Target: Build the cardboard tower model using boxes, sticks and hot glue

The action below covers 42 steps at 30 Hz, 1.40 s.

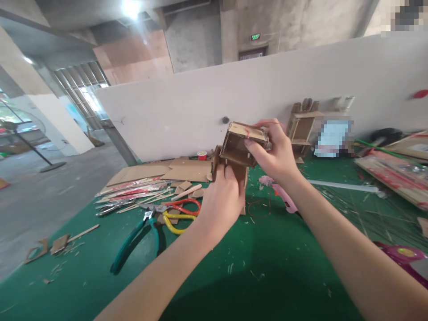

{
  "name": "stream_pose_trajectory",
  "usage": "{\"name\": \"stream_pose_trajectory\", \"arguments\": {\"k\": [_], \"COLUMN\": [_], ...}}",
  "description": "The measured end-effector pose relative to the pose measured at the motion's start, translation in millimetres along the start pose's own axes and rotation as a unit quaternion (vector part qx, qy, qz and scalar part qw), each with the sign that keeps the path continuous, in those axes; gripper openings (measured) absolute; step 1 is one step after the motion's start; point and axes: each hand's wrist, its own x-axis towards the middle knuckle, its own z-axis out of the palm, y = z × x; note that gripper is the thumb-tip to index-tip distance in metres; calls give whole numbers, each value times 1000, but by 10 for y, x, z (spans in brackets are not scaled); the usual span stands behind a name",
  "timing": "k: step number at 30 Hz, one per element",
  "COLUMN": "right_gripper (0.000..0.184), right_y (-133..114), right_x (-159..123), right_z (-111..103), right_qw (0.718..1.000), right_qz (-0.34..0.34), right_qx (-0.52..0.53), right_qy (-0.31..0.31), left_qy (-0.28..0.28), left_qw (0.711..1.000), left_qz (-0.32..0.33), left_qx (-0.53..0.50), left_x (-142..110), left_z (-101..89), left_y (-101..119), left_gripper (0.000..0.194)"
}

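Observation:
A small open cardboard box [239, 147] is tilted above the table, and a red string runs over its top edge. My right hand [272, 149] grips the box's right side, thumb at the front edge and fingers behind. Under it stands a cardboard piece [243, 178] with upright walls. My left hand [222, 196] is closed at this lower piece, its fingertips reaching in below the box. What those fingertips pinch is hidden. Whether the box and the lower piece are joined cannot be seen.
Left on the green table [207, 285] lie teal-handled pliers [133, 240], scissors [180, 214], wooden sticks [140, 200] and cardboard sheets [190, 170]. To the right are a pink glue gun [286, 198], a cardboard stand [301, 129] and a lit screen [333, 138]. A white partition [174, 111] rises behind.

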Motion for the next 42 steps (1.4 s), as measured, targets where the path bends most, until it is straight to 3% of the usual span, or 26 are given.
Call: {"name": "stream_pose_trajectory", "arguments": {"k": [11, 27, 35, 42], "right_gripper": [27, 22, 32, 26], "right_y": [-94, -167, -68, -94], "right_x": [74, 95, 104, 124], "right_z": [-94, -85, -84, -92], "right_qw": [996, 996, 988, 989], "right_qz": [-63, 32, 107, 95], "right_qx": [-28, -35, 7, -14], "right_qy": [-59, -74, -108, -110], "left_qy": [1, 26, 19, 23], "left_qw": [1000, 997, 996, 995], "left_qz": [-8, 4, -7, 10], "left_qx": [-29, -79, -84, -93], "left_x": [29, 50, 56, 66], "left_z": [-33, -59, -44, -49], "left_y": [-46, -92, -94, -117], "left_gripper": [39, 32, 32, 29]}}
